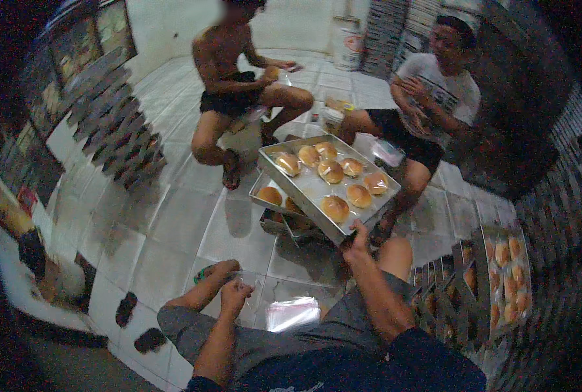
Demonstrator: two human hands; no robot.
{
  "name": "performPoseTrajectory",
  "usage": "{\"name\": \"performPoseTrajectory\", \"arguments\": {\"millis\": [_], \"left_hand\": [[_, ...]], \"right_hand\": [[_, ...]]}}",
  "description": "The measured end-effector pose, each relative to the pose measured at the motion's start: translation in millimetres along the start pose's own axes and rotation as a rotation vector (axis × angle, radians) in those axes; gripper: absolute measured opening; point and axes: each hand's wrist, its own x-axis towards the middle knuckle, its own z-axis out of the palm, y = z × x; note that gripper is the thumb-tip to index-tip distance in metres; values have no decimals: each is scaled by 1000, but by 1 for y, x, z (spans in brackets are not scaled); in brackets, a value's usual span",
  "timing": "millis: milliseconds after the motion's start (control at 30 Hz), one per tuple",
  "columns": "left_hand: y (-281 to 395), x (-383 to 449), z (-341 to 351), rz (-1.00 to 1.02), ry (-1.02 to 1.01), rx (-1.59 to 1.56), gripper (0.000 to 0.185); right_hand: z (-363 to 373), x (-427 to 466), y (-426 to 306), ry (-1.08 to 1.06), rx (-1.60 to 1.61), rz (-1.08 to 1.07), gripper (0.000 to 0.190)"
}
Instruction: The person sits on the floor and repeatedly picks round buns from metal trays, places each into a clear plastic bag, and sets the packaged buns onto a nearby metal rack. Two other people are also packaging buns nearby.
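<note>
My right hand [357, 245] grips the near corner of a shallow metal tray [303, 200], which tilts over other stacked trays. In it lie several round golden buns [330, 171], some in clear plastic wrap. Beneath it, a lower tray [259, 195] holds more buns [269, 196]. My left hand [236, 294], above my left knee, has its fingers closed on what looks like a clear plastic bag [249, 280]. A pile of clear plastic bags [293, 313] lies between my legs.
A person [227, 88] sits ahead with a bun in hand; another person [433, 93] sits at the right. Stacked trays with buns [509, 279] stand at my right, a staggered dark stack [119, 132] at the left. Dark slippers [149, 340] lie on the tiled floor [173, 245].
</note>
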Motion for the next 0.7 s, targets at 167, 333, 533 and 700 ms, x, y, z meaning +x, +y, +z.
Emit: {"name": "performPoseTrajectory", "arguments": {"millis": [167, 333, 533, 700], "left_hand": [[-44, -1, -2, -17, 12, -267, 17], [-101, 8, -5, -124, -82, -506, 14], [-100, 10, -1, -165, -60, -534, 14], [-91, 14, -4, -159, -54, -521, 14]], "right_hand": [[-14, -141, -63, 8, 109, -104, 45], [-39, -254, -115, 228, 63, -111, 62], [-59, -306, -174, 456, 189, -587, 64], [-59, -285, -198, 585, 300, -798, 59]]}}
